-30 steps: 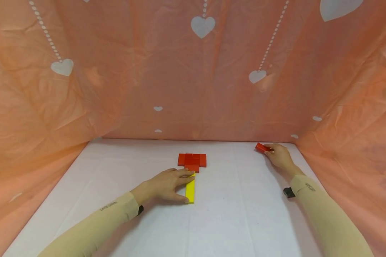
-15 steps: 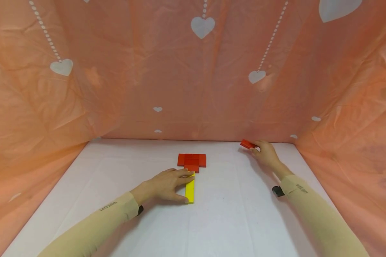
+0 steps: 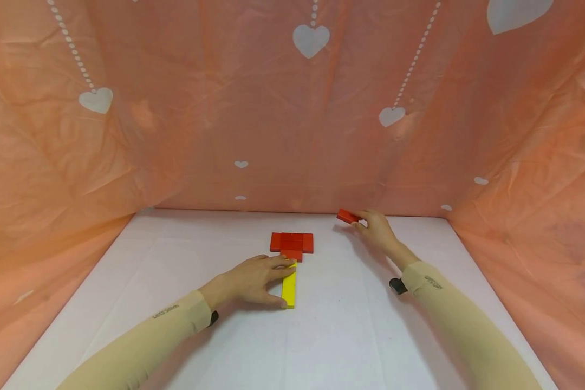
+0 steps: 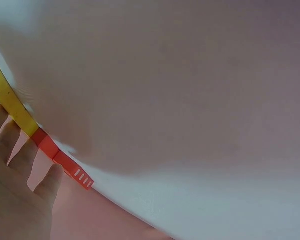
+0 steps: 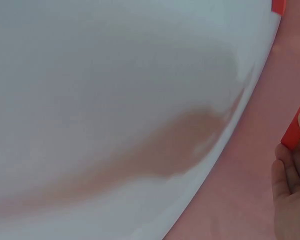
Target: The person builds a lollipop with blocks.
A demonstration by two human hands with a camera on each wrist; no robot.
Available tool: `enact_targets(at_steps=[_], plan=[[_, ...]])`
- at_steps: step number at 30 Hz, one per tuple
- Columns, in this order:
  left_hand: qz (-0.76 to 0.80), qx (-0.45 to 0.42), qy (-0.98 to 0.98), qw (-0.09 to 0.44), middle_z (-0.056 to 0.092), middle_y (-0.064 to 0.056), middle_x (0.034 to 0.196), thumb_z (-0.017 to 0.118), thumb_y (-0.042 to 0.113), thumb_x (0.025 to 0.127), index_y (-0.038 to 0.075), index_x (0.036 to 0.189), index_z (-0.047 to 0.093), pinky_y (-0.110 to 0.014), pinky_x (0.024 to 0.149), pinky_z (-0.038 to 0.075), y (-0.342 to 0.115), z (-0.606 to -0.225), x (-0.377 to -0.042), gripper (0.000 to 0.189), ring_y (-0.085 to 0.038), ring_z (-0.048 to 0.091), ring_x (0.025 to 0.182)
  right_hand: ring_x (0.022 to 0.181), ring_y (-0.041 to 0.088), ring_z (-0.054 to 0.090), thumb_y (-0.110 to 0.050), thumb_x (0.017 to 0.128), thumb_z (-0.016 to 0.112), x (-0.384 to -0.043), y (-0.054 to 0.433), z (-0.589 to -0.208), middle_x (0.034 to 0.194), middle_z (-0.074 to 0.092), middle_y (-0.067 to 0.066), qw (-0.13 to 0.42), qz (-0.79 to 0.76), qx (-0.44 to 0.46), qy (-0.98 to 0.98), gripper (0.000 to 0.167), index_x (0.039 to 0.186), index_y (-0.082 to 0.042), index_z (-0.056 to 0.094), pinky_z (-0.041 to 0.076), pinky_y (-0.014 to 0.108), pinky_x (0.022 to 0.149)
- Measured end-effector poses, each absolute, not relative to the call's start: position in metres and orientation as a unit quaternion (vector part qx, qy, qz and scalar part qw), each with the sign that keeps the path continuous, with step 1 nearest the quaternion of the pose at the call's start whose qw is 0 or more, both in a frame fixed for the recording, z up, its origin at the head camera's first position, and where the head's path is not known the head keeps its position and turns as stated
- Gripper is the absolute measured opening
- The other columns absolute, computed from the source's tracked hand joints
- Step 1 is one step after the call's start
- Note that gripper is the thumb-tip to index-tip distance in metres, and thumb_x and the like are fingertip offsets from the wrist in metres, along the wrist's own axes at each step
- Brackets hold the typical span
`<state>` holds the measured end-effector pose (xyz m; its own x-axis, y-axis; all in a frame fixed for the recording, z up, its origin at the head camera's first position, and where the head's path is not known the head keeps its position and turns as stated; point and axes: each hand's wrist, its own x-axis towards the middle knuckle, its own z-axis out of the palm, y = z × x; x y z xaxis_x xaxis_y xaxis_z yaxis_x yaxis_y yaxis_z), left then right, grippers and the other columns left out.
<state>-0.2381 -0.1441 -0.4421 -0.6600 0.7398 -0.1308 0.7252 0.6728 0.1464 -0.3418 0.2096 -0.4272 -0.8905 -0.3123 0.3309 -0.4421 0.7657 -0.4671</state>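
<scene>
On the white tabletop, a long yellow block (image 3: 288, 292) lies pointing away from me. My left hand (image 3: 251, 279) rests against it with fingers spread, the fingertips over its far part and the thumb at its near end. Several flat red blocks (image 3: 291, 242) form a T shape just beyond the yellow block's far end. In the left wrist view, one red piece (image 4: 75, 172) shows pale slots on its end. To the right, my right hand (image 3: 376, 232) pinches another red block (image 3: 346, 216) between thumb and fingers, held above the table near its back edge.
A white cloth (image 3: 336, 336) covers the table. An orange curtain (image 3: 200, 135) with white hearts encloses the back and both sides. Dark wrist-worn devices (image 3: 397, 286) show below the beige sleeves (image 3: 468, 319).
My right hand has moved left along the table's back, bringing the red block closer to the red T shape. The left hand and yellow block have stayed in place.
</scene>
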Motion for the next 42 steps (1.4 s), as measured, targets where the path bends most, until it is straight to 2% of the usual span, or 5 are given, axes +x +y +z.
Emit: enact_targets(at_steps=[11,22,32,38,42], plan=[[0.041,0.402,0.910,0.089,0.036,0.005,0.168,0.063,0.067,0.091,0.023,0.159,0.045,-0.050,0.122,0.034,-0.143,-0.443,-0.239,0.084,-0.020,0.033,0.154,0.120,0.044,0.061,-0.009,0.098,0.071,-0.347,0.164,-0.428,0.130,0.066,0.025,0.079,0.278,0.218,-0.932,0.039,0.135,0.003,0.067,0.047,0.057,0.108],[0.041,0.404,0.910,0.088,0.037,0.005,0.167,0.063,0.067,0.091,0.023,0.159,0.046,-0.051,0.122,0.034,-0.142,-0.445,-0.240,0.083,-0.020,0.034,0.153,0.129,0.039,0.057,-0.012,0.102,0.067,-0.349,0.127,-0.432,0.136,0.065,0.018,0.048,0.276,0.239,-0.930,0.036,0.137,-0.005,0.068,0.042,0.055,0.115],[0.042,0.411,0.907,0.077,0.039,0.004,0.166,0.062,0.068,0.091,0.022,0.158,0.047,-0.051,0.121,0.035,-0.144,-0.444,-0.240,0.083,-0.020,0.034,0.153,0.132,0.037,0.056,-0.011,0.103,0.065,-0.352,0.102,-0.442,0.137,0.066,0.015,0.020,0.283,0.240,-0.928,0.033,0.135,-0.007,0.070,0.042,0.050,0.117],[0.050,0.418,0.904,0.070,0.041,0.003,0.165,0.063,0.067,0.092,0.020,0.157,0.049,-0.050,0.120,0.037,-0.145,-0.443,-0.239,0.082,-0.021,0.036,0.152,0.127,0.035,0.061,-0.008,0.102,0.066,-0.354,0.092,-0.446,0.131,0.068,0.016,0.024,0.284,0.254,-0.924,0.027,0.127,-0.002,0.073,0.046,0.047,0.113],[0.049,0.419,0.904,0.066,0.041,0.003,0.165,0.062,0.068,0.092,0.020,0.157,0.049,-0.050,0.119,0.037,-0.144,-0.444,-0.239,0.082,-0.020,0.036,0.152,0.118,0.032,0.065,-0.007,0.101,0.068,-0.356,0.086,-0.448,0.129,0.069,0.016,0.028,0.281,0.257,-0.924,0.027,0.126,-0.002,0.073,0.051,0.045,0.107]])
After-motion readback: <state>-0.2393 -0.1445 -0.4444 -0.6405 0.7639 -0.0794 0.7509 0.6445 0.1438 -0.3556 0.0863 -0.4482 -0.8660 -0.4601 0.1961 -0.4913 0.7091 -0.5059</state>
